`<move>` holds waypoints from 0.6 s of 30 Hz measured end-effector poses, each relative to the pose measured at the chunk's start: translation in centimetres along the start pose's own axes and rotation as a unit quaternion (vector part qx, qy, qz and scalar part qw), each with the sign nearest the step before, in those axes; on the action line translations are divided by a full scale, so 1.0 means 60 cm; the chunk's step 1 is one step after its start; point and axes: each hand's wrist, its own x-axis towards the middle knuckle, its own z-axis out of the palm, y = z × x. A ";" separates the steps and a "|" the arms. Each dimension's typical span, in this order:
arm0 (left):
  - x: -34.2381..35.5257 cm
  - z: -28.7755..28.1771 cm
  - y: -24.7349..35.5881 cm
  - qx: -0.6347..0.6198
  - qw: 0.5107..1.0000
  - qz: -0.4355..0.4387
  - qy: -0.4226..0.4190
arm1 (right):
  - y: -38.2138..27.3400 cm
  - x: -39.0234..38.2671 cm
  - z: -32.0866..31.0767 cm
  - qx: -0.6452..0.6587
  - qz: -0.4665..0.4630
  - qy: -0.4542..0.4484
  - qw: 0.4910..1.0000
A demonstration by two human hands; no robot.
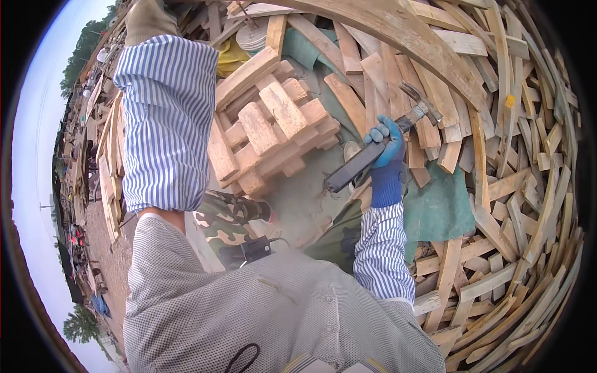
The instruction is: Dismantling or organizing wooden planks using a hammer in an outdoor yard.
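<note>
My right hand, in a blue glove, is wrapped round a claw hammer. Its metal head points away over the loose boards, and the dark grip end lies toward my lap. My left arm stretches far forward; that hand, in a beige glove, is at the upper left rim with its fingers out of sight. A long wooden plank runs from beside it across the top to the right, and I cannot tell if the left hand grips it. A stack of short wooden blocks stands between my arms.
A large heap of loose boards fills the right side. Green cloth lies partly under them. Beyond the stack are a yellow bag and a pale round disc. A small black box with a cable is near my knee.
</note>
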 end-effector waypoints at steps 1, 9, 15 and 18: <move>-0.013 -0.147 0.007 0.262 0.959 0.070 -0.085 | 0.001 -0.003 0.006 -0.023 -0.011 -0.011 1.000; -0.471 -0.612 -0.144 0.079 0.841 -0.217 0.489 | 0.073 -0.032 0.050 -0.277 -0.052 -0.093 0.955; -0.598 -0.559 -0.347 0.661 0.653 -0.292 0.229 | 0.161 -0.012 0.027 -0.470 0.078 -0.051 0.878; -0.560 -0.469 -0.325 0.669 0.724 -0.155 0.058 | 0.199 -0.026 0.053 -0.508 0.093 -0.053 0.855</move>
